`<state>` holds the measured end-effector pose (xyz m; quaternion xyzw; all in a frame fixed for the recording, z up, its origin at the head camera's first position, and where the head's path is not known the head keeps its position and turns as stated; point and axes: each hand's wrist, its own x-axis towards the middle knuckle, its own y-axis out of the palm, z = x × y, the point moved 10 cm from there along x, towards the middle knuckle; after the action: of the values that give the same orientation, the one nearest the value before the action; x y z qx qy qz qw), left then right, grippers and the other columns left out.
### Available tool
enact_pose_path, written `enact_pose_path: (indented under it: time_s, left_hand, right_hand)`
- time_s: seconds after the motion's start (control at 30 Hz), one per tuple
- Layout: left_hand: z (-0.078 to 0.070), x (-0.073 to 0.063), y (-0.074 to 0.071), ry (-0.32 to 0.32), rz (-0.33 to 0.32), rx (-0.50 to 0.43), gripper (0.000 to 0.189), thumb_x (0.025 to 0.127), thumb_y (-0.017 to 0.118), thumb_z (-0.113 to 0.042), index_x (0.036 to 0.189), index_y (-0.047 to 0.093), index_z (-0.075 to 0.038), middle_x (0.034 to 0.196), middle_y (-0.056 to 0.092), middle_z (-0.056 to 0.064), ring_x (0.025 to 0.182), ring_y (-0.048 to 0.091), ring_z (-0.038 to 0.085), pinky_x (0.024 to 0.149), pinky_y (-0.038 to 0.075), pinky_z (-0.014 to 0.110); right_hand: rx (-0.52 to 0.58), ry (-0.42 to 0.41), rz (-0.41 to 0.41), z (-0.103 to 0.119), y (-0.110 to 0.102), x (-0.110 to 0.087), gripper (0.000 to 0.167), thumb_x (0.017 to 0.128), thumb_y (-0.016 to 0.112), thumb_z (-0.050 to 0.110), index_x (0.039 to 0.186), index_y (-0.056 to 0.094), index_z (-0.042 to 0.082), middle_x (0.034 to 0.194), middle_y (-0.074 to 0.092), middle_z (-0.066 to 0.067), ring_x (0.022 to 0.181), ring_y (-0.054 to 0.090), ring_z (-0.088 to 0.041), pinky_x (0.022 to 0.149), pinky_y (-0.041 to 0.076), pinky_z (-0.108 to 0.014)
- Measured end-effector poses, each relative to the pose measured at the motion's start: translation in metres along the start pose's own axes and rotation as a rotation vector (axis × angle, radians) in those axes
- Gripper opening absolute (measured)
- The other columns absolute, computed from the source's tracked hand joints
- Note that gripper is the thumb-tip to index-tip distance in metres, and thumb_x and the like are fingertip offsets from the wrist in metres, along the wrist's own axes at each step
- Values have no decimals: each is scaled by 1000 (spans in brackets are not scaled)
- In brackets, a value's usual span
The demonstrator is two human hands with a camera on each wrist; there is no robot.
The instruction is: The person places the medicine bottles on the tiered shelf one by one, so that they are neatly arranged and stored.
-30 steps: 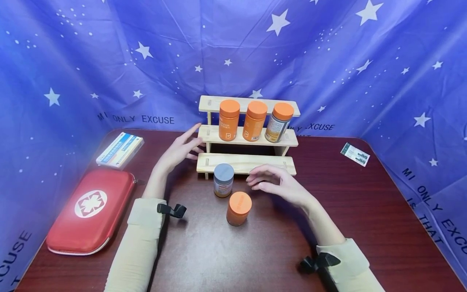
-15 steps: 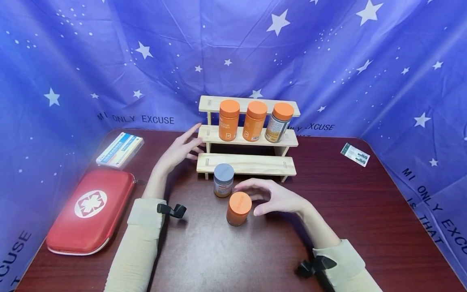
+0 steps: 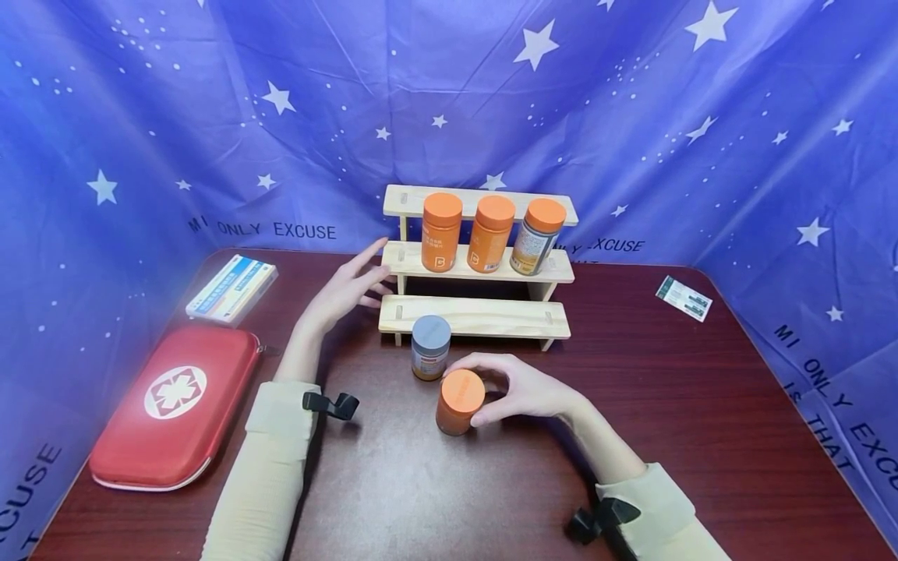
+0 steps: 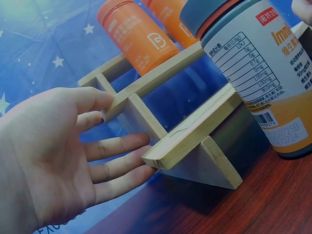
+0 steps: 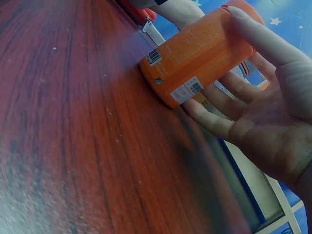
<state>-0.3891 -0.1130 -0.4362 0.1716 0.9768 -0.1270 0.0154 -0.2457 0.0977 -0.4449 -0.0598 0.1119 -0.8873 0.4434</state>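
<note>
My right hand [image 3: 536, 389] has its thumb on the near side of an orange bottle [image 3: 454, 417] and its fingers around the far side. In the right wrist view the thumb lies on that bottle's lid, with the fingers curved beside its body. The bottle stands upright on the table. Just behind it is a grey-lidded bottle [image 3: 429, 362] with a white and yellow label. My left hand [image 3: 340, 292] rests its extended fingers against the left end of a three-step wooden rack [image 3: 491, 315]. In the left wrist view, fingertips [image 4: 148, 173] meet the ends of its boards.
On the rack's middle step stand two orange bottles [image 3: 440, 241] and an orange-lidded bottle with a grey label [image 3: 535, 248]. A red first-aid case [image 3: 217, 389] and a medicine box [image 3: 231, 288] lie at left. A small packet [image 3: 684, 298] lies far right. A starry curtain [image 3: 449, 93] hangs behind.
My right hand has moved from the rack's front down toward me and to the left, and now holds the orange bottle. The left hand has stayed at the rack.
</note>
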Motion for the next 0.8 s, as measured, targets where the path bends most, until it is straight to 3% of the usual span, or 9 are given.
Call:
enact_pose_path:
  time_s: [0.57, 0.8]
  left_hand:
    - [1, 0, 0, 2, 3, -5, 66, 108, 52, -39, 165, 21, -34, 143, 59, 27, 113, 68, 37, 90, 63, 46]
    - [0, 1, 1, 2, 5, -5, 66, 108, 52, -39, 165, 21, -33, 143, 59, 26, 111, 68, 34, 92, 62, 49]
  right_hand:
    - [-40, -12, -31, 2, -4, -1, 57, 84, 85, 6, 135, 62, 12, 128, 67, -1, 118, 62, -9, 104, 53, -28]
    - [-69, -17, -171, 22, -28, -13, 59, 82, 85, 6, 136, 60, 6, 123, 69, 6, 112, 64, -7, 97, 57, -26]
